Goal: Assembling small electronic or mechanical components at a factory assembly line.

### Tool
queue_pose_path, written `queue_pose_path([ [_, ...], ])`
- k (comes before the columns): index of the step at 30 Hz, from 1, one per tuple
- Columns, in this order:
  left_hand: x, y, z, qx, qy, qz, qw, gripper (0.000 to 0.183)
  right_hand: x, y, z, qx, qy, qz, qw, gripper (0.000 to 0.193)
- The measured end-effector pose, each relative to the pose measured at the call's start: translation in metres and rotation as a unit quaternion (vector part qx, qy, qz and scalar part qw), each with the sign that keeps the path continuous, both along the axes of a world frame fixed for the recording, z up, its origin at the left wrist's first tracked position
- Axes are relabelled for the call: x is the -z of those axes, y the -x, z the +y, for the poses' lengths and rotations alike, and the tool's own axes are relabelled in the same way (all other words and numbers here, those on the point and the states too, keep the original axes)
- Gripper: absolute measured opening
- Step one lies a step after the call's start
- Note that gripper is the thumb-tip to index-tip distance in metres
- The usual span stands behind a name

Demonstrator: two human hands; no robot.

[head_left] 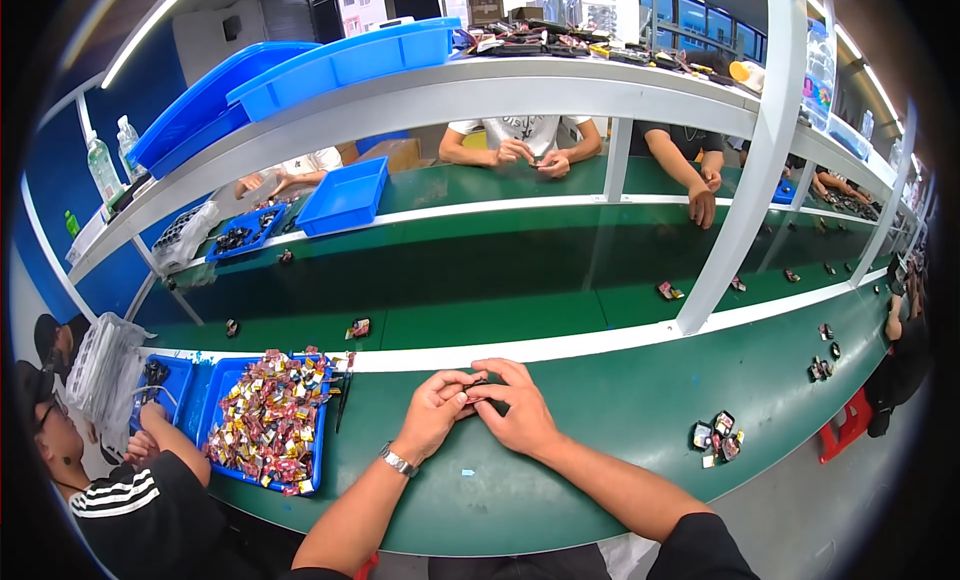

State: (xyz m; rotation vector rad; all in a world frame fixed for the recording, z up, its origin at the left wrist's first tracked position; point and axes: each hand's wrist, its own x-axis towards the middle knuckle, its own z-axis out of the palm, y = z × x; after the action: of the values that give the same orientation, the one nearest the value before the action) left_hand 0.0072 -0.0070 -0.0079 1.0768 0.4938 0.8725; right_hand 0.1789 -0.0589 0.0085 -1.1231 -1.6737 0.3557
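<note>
Currently, I have the left hand [432, 412] and right hand [514, 410] together, both pinching one small dark piece [481, 384] above the counter [600, 435], toward its far edge. I judge that piece unfinished. A small cluster [725, 424] by the near edge at right may be done; the blue tray [321, 430] at left holds a heap of parts [265, 420], apparently left to handle.

A hand could slide over the table [620, 430] right of the right hand [518, 418], up to the parts [702, 437]. The full bin [321, 435] blocks the left. On the far side, a rail [600, 344], post [744, 180] and high shelf [500, 102] get in the way.
</note>
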Motion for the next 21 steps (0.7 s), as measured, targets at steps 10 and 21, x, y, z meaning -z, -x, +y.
queue_pose_path([
  [10, -0.003, 0.001, 0.003, -0.014, 0.013, 0.011, 1.0, 0.026, -0.015, 0.002, 0.002, 0.043, -0.105, -0.039, 0.993, 0.021],
  [21, -0.01, -0.002, 0.0, -0.009, 0.02, 0.016, 1.0, 0.026, -0.012, 0.002, 0.001, 0.074, -0.112, -0.086, 0.987, 0.023],
])
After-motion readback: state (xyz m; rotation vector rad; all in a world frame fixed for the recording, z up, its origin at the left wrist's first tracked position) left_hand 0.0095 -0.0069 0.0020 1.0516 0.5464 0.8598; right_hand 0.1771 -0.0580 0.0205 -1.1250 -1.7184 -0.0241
